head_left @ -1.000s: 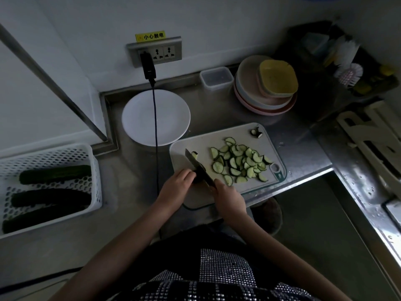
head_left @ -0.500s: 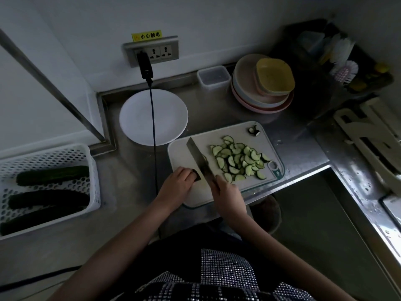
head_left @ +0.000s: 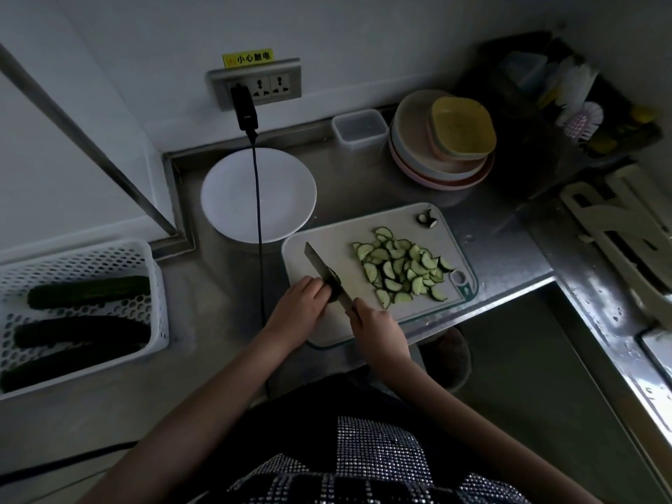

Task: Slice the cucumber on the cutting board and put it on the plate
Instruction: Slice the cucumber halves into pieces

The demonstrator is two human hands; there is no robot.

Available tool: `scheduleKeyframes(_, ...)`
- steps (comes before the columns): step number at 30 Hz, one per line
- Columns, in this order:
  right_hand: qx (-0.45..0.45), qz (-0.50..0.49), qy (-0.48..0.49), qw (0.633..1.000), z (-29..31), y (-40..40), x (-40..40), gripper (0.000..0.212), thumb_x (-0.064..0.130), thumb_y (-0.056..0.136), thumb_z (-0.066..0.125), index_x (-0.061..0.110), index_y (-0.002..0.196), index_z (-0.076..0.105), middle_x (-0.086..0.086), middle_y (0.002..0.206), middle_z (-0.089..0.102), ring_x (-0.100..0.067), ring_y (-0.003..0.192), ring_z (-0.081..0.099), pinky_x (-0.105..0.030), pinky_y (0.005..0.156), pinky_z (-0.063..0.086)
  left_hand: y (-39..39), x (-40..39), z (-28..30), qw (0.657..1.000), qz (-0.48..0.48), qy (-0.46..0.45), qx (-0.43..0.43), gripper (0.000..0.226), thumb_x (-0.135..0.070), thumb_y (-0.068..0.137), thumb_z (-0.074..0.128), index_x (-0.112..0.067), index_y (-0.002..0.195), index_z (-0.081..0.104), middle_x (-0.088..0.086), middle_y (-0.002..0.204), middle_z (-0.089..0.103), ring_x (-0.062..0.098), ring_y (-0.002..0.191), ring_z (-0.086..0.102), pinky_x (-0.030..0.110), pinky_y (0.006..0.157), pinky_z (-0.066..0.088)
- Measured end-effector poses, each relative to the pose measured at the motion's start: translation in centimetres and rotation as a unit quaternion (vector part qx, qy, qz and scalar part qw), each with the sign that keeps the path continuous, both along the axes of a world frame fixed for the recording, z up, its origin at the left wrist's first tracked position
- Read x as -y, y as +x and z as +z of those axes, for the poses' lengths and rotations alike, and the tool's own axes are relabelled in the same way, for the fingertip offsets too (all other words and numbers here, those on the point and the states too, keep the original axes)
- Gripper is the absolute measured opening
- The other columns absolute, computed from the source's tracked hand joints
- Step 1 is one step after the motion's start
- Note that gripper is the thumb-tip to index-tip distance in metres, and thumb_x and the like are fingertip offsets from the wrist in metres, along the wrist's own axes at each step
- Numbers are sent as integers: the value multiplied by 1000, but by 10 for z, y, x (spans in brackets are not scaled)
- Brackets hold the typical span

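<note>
Head view: right hand (head_left: 378, 323) grips the knife (head_left: 327, 276) handle, blade down on the cutting board (head_left: 338, 321). Left hand (head_left: 298, 303) is curled over the last dark cucumber stub (head_left: 334, 291), pinning it against the blade. Cut slices (head_left: 402, 269) are piled on the board's right half. White plate (head_left: 232, 198) sits just behind, bare, on the tabletop (head_left: 363, 187). Basket (head_left: 156, 285) at left holds whole cucumbers (head_left: 87, 291).

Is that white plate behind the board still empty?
Empty: the white plate shows bare; only a black cable crosses it. The slices lie on the cutting board.
</note>
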State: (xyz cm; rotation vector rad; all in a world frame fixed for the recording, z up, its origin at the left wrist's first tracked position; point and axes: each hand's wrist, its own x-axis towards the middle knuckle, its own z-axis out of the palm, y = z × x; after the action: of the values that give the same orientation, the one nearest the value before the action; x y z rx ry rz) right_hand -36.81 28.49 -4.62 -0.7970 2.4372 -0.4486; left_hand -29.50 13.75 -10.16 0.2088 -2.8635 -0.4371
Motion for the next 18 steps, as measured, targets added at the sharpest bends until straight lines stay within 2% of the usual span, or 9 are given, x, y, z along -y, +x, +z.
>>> scheduleKeyframes(6,6,2,19,1000,-4,1,3,20,29,100,39,11,100,47,-20,91,62,-39,84,60,-37,62,43,-1,-2,1,1000,2,1,2,28,-14,75,39,-3,87,62,12,86,59,23,84,43,33,60,49)
scheduleKeyframes(8,13,7,35,999,-9,1,3,13,23,99,39,12,99,46,-19,93,62,-38,86,60,-39,64,47,-1,-2,1,1000,4,3,6,18,-8,73,52,-5,89,60,11,87,58,24,85,45,34,61,48)
scheduleKeyframes(11,8,15,49,999,-14,1,2,7,17,98,39,14,101,44,-18,94,62,-37,88,60,-41,66,49,-1,-1,-1,1000,9,14,16,32,-1,61,74,-6,90,59,10,88,56,25,86,44,34,61,47)
scheduleKeyframes(13,0,16,47,999,-16,1,1,6,18,97,40,15,101,44,-17,93,62,-37,86,61,-41,66,50,-1,-1,-1,1000,7,7,12,29,-2,64,71,-6,91,58,10,89,57,24,86,44,34,61,47)
scheduleKeyframes(16,-12,15,49,999,-17,0,-2,9,22,99,39,15,101,44,-16,92,63,-37,85,62,-38,63,47,0,0,-4,1000,-3,9,12,22,-10,75,49,-7,95,55,11,91,56,26,86,46,35,63,48)
scheduleKeyframes(18,-26,-3,50,998,-17,-6,-5,11,23,99,39,15,103,45,-16,92,63,-37,85,62,-37,63,45,1,1,-6,1000,4,19,14,20,-13,77,47,-9,96,54,10,92,56,26,86,49,35,64,48)
